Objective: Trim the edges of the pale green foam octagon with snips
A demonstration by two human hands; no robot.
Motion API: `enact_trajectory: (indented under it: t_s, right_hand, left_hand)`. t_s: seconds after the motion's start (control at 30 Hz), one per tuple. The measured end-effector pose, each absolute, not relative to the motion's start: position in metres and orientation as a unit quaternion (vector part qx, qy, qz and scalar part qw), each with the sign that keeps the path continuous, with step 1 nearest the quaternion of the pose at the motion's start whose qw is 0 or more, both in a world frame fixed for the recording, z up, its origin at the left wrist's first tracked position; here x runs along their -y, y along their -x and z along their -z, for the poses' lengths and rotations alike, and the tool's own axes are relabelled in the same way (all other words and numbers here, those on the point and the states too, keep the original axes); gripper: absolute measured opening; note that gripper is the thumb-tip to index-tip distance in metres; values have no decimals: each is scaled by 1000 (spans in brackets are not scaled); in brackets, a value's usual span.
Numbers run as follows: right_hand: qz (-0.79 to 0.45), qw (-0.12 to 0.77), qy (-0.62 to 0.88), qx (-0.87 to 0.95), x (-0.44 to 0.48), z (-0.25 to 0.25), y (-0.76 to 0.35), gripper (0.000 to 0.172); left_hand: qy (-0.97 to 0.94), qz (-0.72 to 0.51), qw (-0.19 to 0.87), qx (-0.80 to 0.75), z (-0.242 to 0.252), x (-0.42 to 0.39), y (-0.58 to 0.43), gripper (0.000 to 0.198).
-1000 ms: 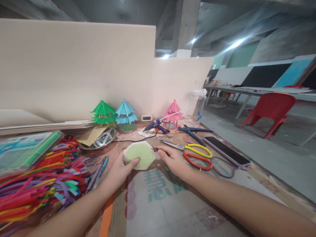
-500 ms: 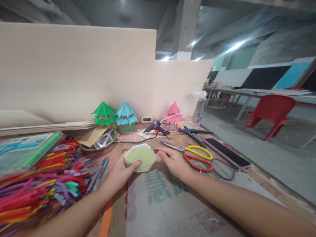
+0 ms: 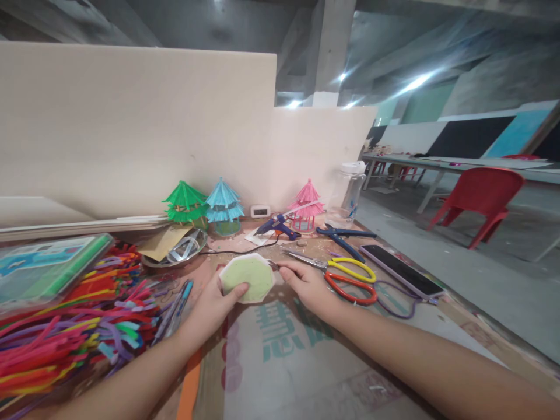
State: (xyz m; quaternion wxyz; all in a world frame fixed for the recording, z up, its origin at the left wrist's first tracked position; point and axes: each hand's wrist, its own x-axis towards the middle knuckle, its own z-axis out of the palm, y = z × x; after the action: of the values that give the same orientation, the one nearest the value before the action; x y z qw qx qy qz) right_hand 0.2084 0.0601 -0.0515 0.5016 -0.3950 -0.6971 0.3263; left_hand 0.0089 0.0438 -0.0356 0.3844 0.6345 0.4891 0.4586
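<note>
An eight-sided disc (image 3: 247, 279), pale green with a white rim and small dark dots near its edge, is gripped in my left hand (image 3: 223, 294). The thumb lies across its face, and the other fingers are hidden behind it. My right hand (image 3: 308, 286) pinches a small dark, thin tool (image 3: 274, 266) whose tip is at the disc's right edge. Its kind is too small to make out, and I cannot tell whether it touches the rim. Scissors (image 3: 350, 274) with one yellow and one orange-red handle lie just beyond my right hand.
Pipe cleaners (image 3: 79, 326) heap up at left beside a plastic case (image 3: 48, 268). Green (image 3: 185, 201), blue (image 3: 224, 201) and pink (image 3: 308, 201) pavilion models stand behind a glue gun (image 3: 277, 226). Pliers (image 3: 341, 236), a phone (image 3: 400, 271) and a bottle (image 3: 351, 189) occupy the right.
The disc has shifted very slightly up and left in my left hand. My right hand stays in nearly the same place with the dark tool at the disc's edge.
</note>
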Motion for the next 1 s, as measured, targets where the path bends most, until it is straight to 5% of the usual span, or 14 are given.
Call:
enact_trajectory:
  t_s: [1.0]
  right_hand:
    - [-305, 499, 398, 706, -53, 47, -204, 30]
  left_hand:
    - [-685, -432, 297, -506, 29, -35, -14, 38]
